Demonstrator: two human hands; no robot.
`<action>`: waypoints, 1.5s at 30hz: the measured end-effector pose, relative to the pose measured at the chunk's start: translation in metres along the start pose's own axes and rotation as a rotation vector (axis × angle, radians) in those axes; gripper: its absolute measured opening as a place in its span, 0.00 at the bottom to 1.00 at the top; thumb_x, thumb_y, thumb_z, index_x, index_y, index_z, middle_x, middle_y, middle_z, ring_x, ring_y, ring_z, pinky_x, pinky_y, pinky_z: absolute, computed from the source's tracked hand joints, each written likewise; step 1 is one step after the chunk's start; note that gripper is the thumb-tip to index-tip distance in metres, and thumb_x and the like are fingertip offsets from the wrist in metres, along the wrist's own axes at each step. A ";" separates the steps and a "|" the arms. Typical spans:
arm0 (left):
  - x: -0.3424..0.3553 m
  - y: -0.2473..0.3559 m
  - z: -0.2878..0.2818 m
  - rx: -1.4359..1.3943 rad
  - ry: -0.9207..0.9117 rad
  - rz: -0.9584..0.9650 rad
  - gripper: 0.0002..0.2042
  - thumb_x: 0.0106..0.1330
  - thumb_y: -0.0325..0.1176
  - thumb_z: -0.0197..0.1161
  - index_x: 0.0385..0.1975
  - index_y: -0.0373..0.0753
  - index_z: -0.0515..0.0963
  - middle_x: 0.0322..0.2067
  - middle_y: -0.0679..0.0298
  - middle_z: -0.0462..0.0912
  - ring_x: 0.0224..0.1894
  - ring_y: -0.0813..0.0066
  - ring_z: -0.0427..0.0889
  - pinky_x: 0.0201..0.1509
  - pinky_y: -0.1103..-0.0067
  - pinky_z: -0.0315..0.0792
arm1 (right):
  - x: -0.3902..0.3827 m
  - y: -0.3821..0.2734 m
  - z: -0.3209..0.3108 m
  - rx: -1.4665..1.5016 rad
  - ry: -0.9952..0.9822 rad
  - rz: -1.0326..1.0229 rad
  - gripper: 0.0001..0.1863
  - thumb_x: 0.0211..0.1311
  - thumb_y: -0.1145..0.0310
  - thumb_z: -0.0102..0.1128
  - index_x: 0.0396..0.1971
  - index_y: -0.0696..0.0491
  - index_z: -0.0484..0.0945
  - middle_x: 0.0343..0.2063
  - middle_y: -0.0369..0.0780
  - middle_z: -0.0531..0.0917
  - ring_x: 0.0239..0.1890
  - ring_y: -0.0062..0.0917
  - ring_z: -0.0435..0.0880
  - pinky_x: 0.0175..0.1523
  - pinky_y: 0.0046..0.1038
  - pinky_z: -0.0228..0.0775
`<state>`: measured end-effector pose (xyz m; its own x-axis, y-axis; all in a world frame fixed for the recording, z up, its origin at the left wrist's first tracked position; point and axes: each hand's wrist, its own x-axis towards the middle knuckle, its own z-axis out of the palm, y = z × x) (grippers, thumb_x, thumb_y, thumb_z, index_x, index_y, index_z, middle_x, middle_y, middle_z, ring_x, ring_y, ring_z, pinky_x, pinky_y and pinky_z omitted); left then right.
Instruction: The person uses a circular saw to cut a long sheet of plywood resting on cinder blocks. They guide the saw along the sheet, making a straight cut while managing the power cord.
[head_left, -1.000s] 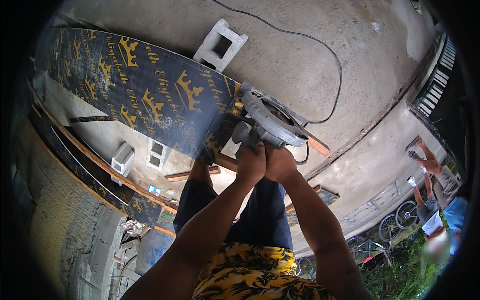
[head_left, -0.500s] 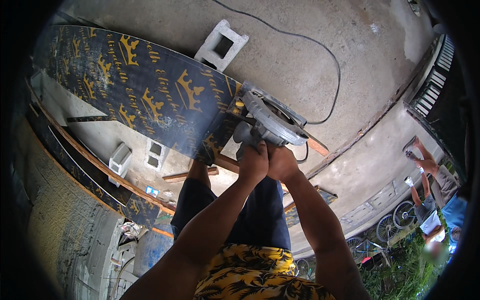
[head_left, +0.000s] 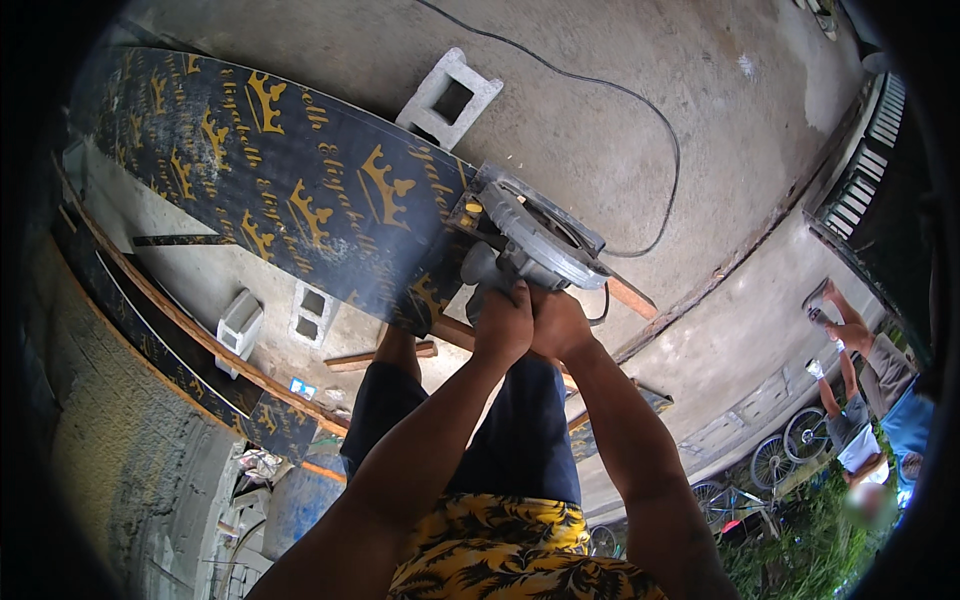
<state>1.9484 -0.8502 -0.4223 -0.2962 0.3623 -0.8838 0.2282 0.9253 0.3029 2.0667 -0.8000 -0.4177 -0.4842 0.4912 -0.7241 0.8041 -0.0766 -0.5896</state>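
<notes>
Both my hands are closed on a grey circular saw [head_left: 540,240]. My left hand [head_left: 503,322] wraps its grip on the near side, and my right hand [head_left: 560,320] presses close beside it at the rear of the saw. The saw's base rests at the right end of a long black plywood sheet [head_left: 335,195] printed with gold crowns. Pale dust hazes the sheet just left of the saw. The saw body hides most of the blade.
A hollow concrete block [head_left: 450,98] stands beyond the sheet's far edge; another block [head_left: 312,312] lies on the near side. A black cable [head_left: 672,130] curves over the concrete floor. Wood strips [head_left: 632,297] lie around. Two people [head_left: 865,400] and bicycles [head_left: 772,462] are at the right.
The saw and both hands have shifted slightly left relative to the plywood sheet. The view has moved a little. My grip looks the same.
</notes>
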 end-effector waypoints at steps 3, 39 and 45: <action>0.002 0.001 0.000 0.011 -0.010 -0.022 0.31 0.80 0.55 0.50 0.50 0.22 0.73 0.45 0.28 0.83 0.52 0.28 0.84 0.57 0.50 0.78 | 0.002 0.002 0.003 -0.034 0.011 0.006 0.19 0.59 0.56 0.66 0.46 0.50 0.85 0.36 0.55 0.89 0.40 0.54 0.90 0.47 0.52 0.83; -0.002 0.006 -0.012 -0.086 0.052 -0.005 0.30 0.80 0.54 0.52 0.43 0.22 0.78 0.40 0.30 0.84 0.50 0.27 0.83 0.53 0.49 0.76 | 0.009 -0.008 0.002 -0.018 0.023 -0.055 0.17 0.61 0.56 0.64 0.44 0.50 0.85 0.33 0.55 0.89 0.38 0.55 0.90 0.46 0.53 0.83; 0.003 0.004 -0.018 -0.088 0.039 -0.003 0.29 0.80 0.53 0.51 0.44 0.23 0.78 0.42 0.30 0.84 0.51 0.27 0.82 0.54 0.49 0.75 | 0.012 -0.011 0.004 -0.042 -0.010 -0.009 0.18 0.62 0.55 0.64 0.47 0.49 0.85 0.36 0.55 0.89 0.40 0.55 0.90 0.48 0.53 0.84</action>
<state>1.9321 -0.8434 -0.4177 -0.3326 0.3624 -0.8707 0.1450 0.9319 0.3325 2.0504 -0.7972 -0.4214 -0.4950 0.4831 -0.7222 0.8131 -0.0353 -0.5810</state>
